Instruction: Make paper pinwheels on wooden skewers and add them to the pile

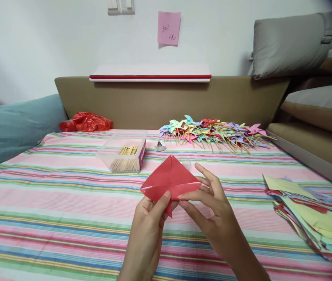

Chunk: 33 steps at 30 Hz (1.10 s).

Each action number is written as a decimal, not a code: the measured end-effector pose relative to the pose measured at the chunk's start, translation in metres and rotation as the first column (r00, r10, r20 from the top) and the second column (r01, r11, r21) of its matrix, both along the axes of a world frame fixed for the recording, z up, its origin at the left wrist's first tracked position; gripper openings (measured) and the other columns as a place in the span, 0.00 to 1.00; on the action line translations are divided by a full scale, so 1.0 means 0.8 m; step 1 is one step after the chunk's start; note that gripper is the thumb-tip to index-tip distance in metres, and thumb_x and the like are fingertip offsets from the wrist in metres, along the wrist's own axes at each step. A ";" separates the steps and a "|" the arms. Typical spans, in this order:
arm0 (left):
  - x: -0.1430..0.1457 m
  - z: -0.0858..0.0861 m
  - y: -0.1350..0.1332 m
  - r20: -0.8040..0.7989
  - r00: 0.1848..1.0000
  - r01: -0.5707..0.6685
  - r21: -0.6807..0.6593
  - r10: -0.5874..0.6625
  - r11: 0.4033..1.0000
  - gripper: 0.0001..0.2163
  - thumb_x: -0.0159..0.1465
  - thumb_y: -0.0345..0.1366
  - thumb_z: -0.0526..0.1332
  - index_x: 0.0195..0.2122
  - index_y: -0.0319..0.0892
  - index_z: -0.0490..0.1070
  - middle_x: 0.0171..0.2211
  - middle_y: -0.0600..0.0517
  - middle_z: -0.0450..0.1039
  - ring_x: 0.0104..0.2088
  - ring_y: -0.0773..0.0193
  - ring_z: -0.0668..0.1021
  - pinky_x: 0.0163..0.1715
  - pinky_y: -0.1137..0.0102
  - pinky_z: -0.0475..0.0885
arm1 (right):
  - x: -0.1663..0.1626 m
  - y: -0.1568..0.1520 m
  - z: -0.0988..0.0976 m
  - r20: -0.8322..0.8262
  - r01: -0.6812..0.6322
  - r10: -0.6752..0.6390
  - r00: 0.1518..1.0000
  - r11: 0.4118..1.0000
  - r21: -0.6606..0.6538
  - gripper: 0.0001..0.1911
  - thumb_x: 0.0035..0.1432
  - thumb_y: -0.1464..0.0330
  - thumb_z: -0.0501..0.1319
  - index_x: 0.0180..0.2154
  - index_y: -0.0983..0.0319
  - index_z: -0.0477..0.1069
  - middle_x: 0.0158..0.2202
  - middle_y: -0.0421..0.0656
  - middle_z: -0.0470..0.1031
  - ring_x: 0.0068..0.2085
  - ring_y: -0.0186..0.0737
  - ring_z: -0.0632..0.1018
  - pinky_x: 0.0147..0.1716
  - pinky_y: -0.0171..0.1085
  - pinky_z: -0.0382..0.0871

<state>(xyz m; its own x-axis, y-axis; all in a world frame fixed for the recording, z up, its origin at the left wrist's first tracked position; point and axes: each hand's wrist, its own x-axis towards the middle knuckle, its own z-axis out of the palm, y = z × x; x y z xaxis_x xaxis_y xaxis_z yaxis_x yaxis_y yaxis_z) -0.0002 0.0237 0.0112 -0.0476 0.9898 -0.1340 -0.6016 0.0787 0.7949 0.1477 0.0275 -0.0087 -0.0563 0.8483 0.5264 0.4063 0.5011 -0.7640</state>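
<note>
A red paper square [166, 173], turned corner-up and slit in from its corners, is held up over the striped cloth. My left hand [153, 212] grips its lower part, the thumb pressed on the front near the centre and the fingers behind. My right hand [209, 199] is at the paper's right corner, with its thumb and fingers touching the edge there and the index finger lying along the lower right flap. Whether the right fingers pinch a layer is partly hidden. Behind the paper, a small clear round container [186, 164] shows only in part.
A clear plastic box [119, 140] of thin wooden sticks [129, 150] stands behind, left of a small silvery box [160, 146]. Finished paper pinwheels [213, 132] lie piled at the back right. Coloured paper sheets [315, 214] are stacked at right; a red plastic bag [86, 121] lies back left.
</note>
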 end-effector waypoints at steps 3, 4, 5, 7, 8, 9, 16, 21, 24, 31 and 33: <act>0.001 0.002 -0.001 -0.003 1.000 0.028 0.018 -0.028 0.999 0.04 0.57 0.34 0.73 0.30 0.39 0.80 0.25 0.54 0.77 0.27 0.68 0.76 0.33 0.75 0.74 | -0.005 0.000 0.004 -0.063 0.000 -0.003 0.998 0.999 -0.054 0.09 0.64 0.61 0.62 0.34 0.52 0.80 0.68 0.41 0.57 0.69 0.56 0.59 0.63 0.53 0.59; 0.002 0.002 -0.002 -0.011 0.999 0.040 0.026 -0.040 0.999 0.04 0.58 0.34 0.72 0.30 0.39 0.80 0.24 0.54 0.77 0.27 0.68 0.77 0.34 0.74 0.75 | -0.007 0.000 0.005 -0.095 0.009 -0.016 0.995 0.997 -0.076 0.10 0.64 0.60 0.62 0.33 0.53 0.80 0.67 0.43 0.60 0.69 0.55 0.58 0.63 0.53 0.58; 0.002 0.002 -0.002 -0.022 0.998 0.054 0.034 -0.053 0.998 0.05 0.59 0.35 0.72 0.31 0.39 0.81 0.25 0.53 0.78 0.28 0.67 0.78 0.36 0.73 0.75 | -0.009 0.000 0.006 -0.132 0.021 -0.034 0.991 0.995 -0.101 0.10 0.63 0.60 0.62 0.32 0.54 0.79 0.65 0.44 0.62 0.69 0.55 0.58 0.63 0.53 0.59; 0.003 0.001 -0.003 -0.051 0.995 0.086 0.047 -0.084 0.995 0.06 0.61 0.36 0.70 0.37 0.39 0.81 0.31 0.50 0.81 0.35 0.63 0.81 0.42 0.70 0.76 | -0.012 0.001 0.004 -0.202 0.042 -0.071 0.977 0.988 -0.148 0.10 0.62 0.59 0.63 0.31 0.55 0.78 0.61 0.48 0.67 0.68 0.56 0.59 0.61 0.54 0.61; 0.003 0.000 -0.003 -0.066 0.993 0.101 0.053 -0.097 0.993 0.08 0.61 0.36 0.70 0.40 0.39 0.81 0.36 0.48 0.82 0.38 0.60 0.81 0.45 0.68 0.76 | -0.013 0.002 0.003 -0.231 0.050 -0.088 0.969 0.985 -0.165 0.10 0.61 0.59 0.64 0.31 0.55 0.78 0.59 0.49 0.69 0.68 0.56 0.61 0.60 0.54 0.63; 0.004 -0.001 -0.003 -0.081 0.991 0.113 0.059 -0.108 0.992 0.10 0.62 0.37 0.69 0.43 0.40 0.81 0.39 0.47 0.83 0.41 0.59 0.81 0.47 0.67 0.75 | -0.014 0.003 0.002 -0.254 0.056 -0.100 0.962 0.983 -0.174 0.10 0.60 0.59 0.64 0.30 0.56 0.78 0.58 0.49 0.70 0.67 0.56 0.62 0.59 0.54 0.64; 0.005 -0.008 -0.002 -0.150 0.983 0.120 0.082 -0.107 0.989 0.10 0.63 0.37 0.68 0.44 0.42 0.81 0.41 0.47 0.84 0.43 0.58 0.82 0.44 0.69 0.75 | -0.017 0.007 -0.005 -0.337 0.069 -0.134 0.932 0.978 -0.198 0.08 0.58 0.60 0.67 0.30 0.56 0.76 0.55 0.48 0.69 0.62 0.55 0.68 0.56 0.51 0.68; 0.005 -0.009 -0.003 -0.180 0.979 0.108 0.072 -0.093 0.992 0.11 0.63 0.38 0.69 0.45 0.43 0.81 0.39 0.48 0.84 0.41 0.60 0.83 0.43 0.71 0.74 | -0.020 0.008 -0.006 -0.361 0.068 -0.131 0.923 0.981 -0.180 0.08 0.57 0.61 0.67 0.30 0.57 0.75 0.52 0.48 0.70 0.60 0.54 0.71 0.56 0.51 0.67; 0.006 -0.008 -0.004 -0.209 0.974 0.099 0.068 -0.083 0.993 0.12 0.62 0.39 0.69 0.46 0.43 0.81 0.38 0.48 0.84 0.40 0.60 0.83 0.40 0.72 0.74 | -0.020 0.008 -0.006 -0.358 0.072 -0.129 0.925 0.983 -0.168 0.07 0.57 0.62 0.67 0.30 0.57 0.75 0.52 0.48 0.69 0.59 0.54 0.71 0.55 0.51 0.68; 0.007 -0.006 -0.004 -0.252 0.963 0.120 0.104 -0.091 0.987 0.13 0.63 0.39 0.68 0.48 0.44 0.81 0.40 0.48 0.84 0.41 0.59 0.81 0.43 0.69 0.73 | -0.021 0.007 -0.007 -0.356 0.060 -0.112 0.928 0.986 -0.154 0.07 0.56 0.62 0.68 0.30 0.57 0.75 0.51 0.48 0.69 0.59 0.54 0.71 0.54 0.51 0.68; 0.007 -0.006 -0.004 -0.269 0.960 0.117 0.111 -0.083 0.987 0.12 0.64 0.39 0.68 0.48 0.44 0.81 0.39 0.49 0.84 0.39 0.61 0.81 0.41 0.71 0.73 | -0.021 0.008 -0.007 -0.359 0.060 -0.110 0.927 0.987 -0.148 0.07 0.56 0.62 0.68 0.30 0.57 0.75 0.51 0.47 0.69 0.59 0.53 0.71 0.55 0.51 0.68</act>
<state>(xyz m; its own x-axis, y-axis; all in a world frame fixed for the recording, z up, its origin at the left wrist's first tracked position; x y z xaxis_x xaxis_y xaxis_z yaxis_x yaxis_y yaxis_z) 0.0051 0.0203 0.0066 0.0357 0.9993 -0.0057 -0.3644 0.0184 0.9311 0.1305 0.0335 -0.0145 0.1939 0.9044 0.3801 0.1240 0.3618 -0.9240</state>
